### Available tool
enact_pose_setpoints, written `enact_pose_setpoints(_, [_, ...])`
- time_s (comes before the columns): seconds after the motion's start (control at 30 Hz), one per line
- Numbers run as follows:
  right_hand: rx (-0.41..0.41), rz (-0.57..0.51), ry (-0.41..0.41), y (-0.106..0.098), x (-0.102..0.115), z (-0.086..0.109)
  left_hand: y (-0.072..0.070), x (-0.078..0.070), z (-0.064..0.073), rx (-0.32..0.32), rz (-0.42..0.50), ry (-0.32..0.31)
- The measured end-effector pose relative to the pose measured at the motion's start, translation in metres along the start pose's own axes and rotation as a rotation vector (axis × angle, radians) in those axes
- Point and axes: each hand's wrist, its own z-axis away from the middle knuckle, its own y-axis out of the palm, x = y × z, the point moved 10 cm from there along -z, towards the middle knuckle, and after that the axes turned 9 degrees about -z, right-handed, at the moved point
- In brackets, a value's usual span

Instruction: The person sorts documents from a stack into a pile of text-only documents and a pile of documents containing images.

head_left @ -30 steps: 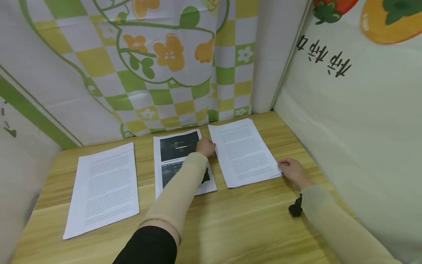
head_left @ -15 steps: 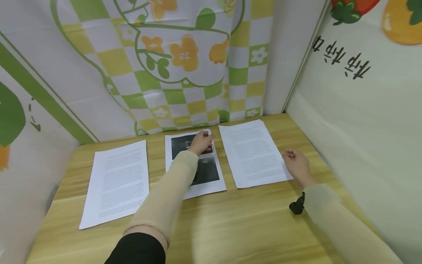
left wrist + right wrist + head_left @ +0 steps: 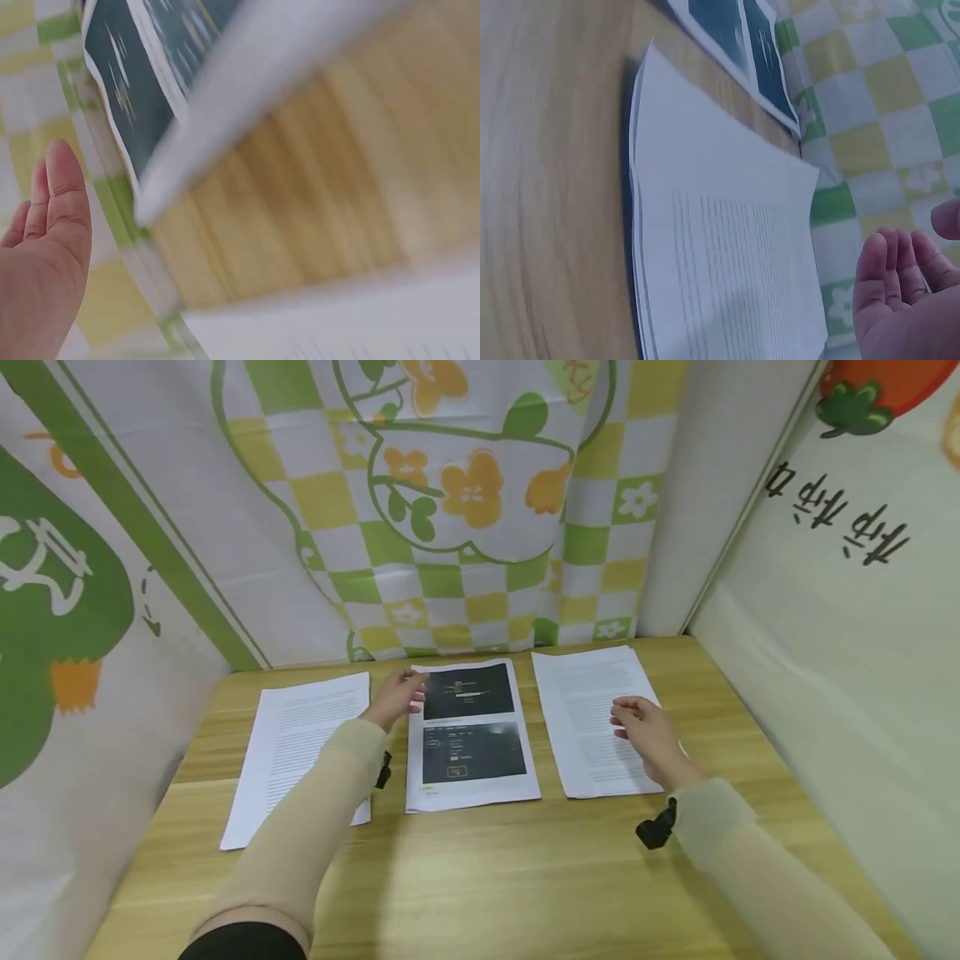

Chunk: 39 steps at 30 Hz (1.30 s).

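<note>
Three paper stacks lie side by side on a wooden table (image 3: pixel 480 885). The middle stack (image 3: pixel 474 792) has two dark printed pictures on its top sheet. My left hand (image 3: pixel 395 696) is over that stack's upper left corner, with relaxed fingers and nothing held. The right stack (image 3: pixel 585 718), covered in lines of text, is partly hidden by my right hand (image 3: pixel 647 733). That hand hovers above the sheets, its fingers loosely bent and holding nothing, as the right wrist view also shows. My left forearm covers part of the left stack (image 3: pixel 300 727), another text page.
A checkered, flower-printed curtain (image 3: pixel 465 585) hangs behind the table's back edge. Light walls with printed pictures, one the right wall (image 3: pixel 840 677), flank both sides. A small black device (image 3: pixel 656 828) is worn at the right wrist.
My left hand has moved left, from the middle stack's right side to its upper left corner. My right hand has left the right stack's lower corner and moved inward over its page.
</note>
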Motion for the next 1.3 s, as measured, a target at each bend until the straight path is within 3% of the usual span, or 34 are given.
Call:
enact_pose_setpoints(0.1, [0.081,-0.028,0.04,0.025,-0.005,0.0,-0.034,0.016,0.021,-0.017,-0.003,-0.025])
enact_pose_setpoints(0.27, [0.17,-0.048,0.048,0.061,-0.004,-0.002,-0.08,0.023,0.062,-0.034,-0.012,-0.079])
enact_pose_setpoints(0.5, [0.239,-0.092,0.069,0.113,-0.003,0.0,-0.127,0.074,0.067,-0.106,-0.079,-0.106])
enact_pose_setpoints(0.77, [0.355,-0.109,0.102,0.194,0.003,0.014,-0.169,0.105,0.09,-0.262,-0.06,-0.204])
enact_pose_setpoints(0.9, [0.415,-0.122,0.122,0.231,0.008,0.023,-0.187,0.121,0.104,-0.308,-0.058,-0.265])
enact_pose_setpoints(1.13, [0.527,-0.172,0.143,0.281,0.013,0.043,-0.216,0.145,0.125,-0.386,-0.104,-0.339])
enact_pose_setpoints(1.3, [0.562,-0.152,0.187,0.311,0.003,0.058,-0.226,0.16,0.135,-0.42,-0.114,-0.399])
